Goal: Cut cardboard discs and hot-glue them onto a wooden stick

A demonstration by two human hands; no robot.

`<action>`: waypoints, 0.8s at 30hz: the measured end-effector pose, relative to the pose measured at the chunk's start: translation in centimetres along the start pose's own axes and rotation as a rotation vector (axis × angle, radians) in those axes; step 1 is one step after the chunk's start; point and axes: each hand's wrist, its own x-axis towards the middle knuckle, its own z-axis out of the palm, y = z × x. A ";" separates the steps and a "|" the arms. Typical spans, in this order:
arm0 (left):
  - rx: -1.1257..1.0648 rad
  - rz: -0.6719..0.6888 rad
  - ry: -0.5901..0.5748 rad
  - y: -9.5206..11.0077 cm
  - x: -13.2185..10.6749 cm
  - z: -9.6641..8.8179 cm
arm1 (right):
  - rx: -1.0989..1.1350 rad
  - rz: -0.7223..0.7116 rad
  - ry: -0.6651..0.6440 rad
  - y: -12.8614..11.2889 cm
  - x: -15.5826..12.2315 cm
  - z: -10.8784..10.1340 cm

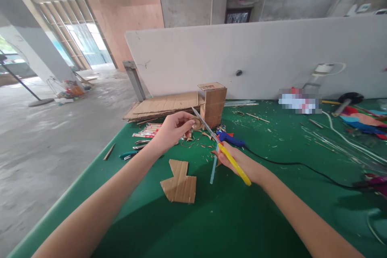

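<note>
My left hand [178,127] pinches a small round cardboard piece [197,122] between thumb and fingers. My right hand [234,157] is closed around scissors [234,163] with yellow handles. Their pointed metal blades reach up and left, right beside the cardboard piece; whether they touch it I cannot tell. Behind the scissors lies a blue hot glue gun [231,139], and a translucent glue stick [214,169] is by my right hand. Nearer to me, a notched cardboard cutout [180,183] rests flat on the green table [145,225].
An upright cardboard box [214,105] and stacked cardboard sheets [166,105] stand at the back, before a white panel [256,60]. Pliers-like tools [130,154] lie at left. Scraps are strewn mid-table. The black cord [290,163] runs right, towards coloured sheets [367,121].
</note>
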 end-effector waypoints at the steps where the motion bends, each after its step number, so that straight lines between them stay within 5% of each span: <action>1: 0.006 0.002 -0.006 0.0 0.0 -0.1 | 0.001 0.014 -0.019 -0.1 0.0 0.0; 24: 0.061 -0.036 -0.043 -0.1 0.2 -0.5 | -0.189 0.072 0.062 1.8 0.8 0.2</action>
